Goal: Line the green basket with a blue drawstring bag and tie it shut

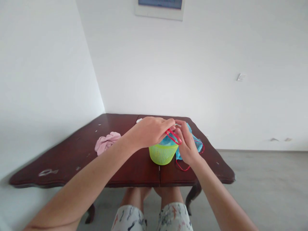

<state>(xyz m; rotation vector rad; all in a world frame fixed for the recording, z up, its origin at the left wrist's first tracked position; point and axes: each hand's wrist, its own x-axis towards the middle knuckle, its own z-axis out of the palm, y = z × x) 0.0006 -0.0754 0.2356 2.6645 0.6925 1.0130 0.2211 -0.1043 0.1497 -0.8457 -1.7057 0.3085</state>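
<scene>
A yellow-green mesh basket (162, 154) stands upright on the table, with a blue plastic bag (169, 141) showing inside its top. My left hand (154, 131) is over the basket's rim, palm down, its fingers closed on a red drawstring (173, 137) that hangs in a loop. My right hand (187, 142) is at the basket's right side, fingers bent and fingertips meeting those of the left; what they pinch is hidden. Behind and right of that hand lies another blue plastic bag (199, 146) with red drawstrings, partly covered by the hand.
A crumpled pink cloth (107, 142) lies on the left of the dark wooden table (134, 173). A small white item (139, 120) shows behind my left hand. White walls (192, 64) border the table's back and left. My legs (154, 195) are under the front edge.
</scene>
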